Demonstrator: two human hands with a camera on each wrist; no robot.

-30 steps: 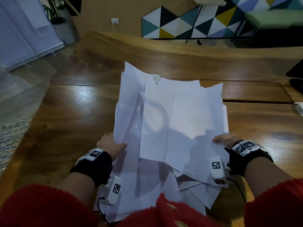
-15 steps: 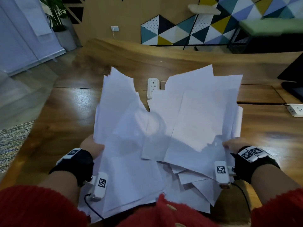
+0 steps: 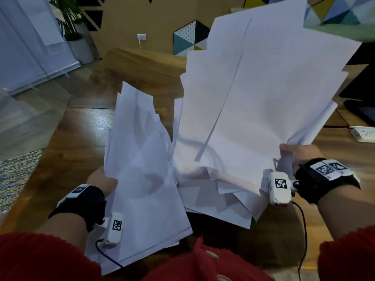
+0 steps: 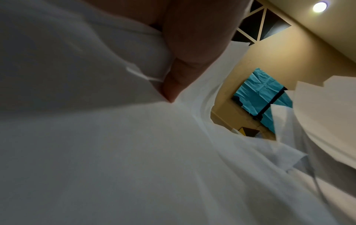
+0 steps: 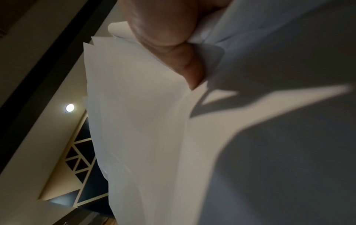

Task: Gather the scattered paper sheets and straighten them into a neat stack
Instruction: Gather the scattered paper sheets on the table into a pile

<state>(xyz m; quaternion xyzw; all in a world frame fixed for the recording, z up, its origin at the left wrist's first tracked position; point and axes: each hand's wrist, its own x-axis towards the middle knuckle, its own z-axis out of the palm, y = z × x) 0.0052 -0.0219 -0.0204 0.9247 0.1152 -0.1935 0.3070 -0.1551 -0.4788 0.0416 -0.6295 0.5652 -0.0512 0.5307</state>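
Several white paper sheets (image 3: 253, 102) are lifted off the wooden table (image 3: 67, 151) in a loose, fanned bundle, tilted up toward the camera. My left hand (image 3: 101, 179) grips the bundle's left edge, holding a narrower group of sheets (image 3: 142, 169). My right hand (image 3: 294, 153) grips the right edge, where the paper curls. In the left wrist view a thumb (image 4: 185, 50) presses on the paper (image 4: 134, 152). The right wrist view shows a thumb (image 5: 169, 38) pinching staggered sheet edges (image 5: 134, 106). The fingers behind the sheets are hidden.
A white power strip (image 3: 363, 133) lies on the table at the right, beside a dark object (image 3: 361, 94). A grey rug (image 3: 18, 175) is on the floor to the left. Beyond the table are a potted plant (image 3: 69, 21) and a patterned wall.
Both hands have raised the sheets from flat on the table to a steep tilt near the camera. The bundle has split into a left group and a larger right group.
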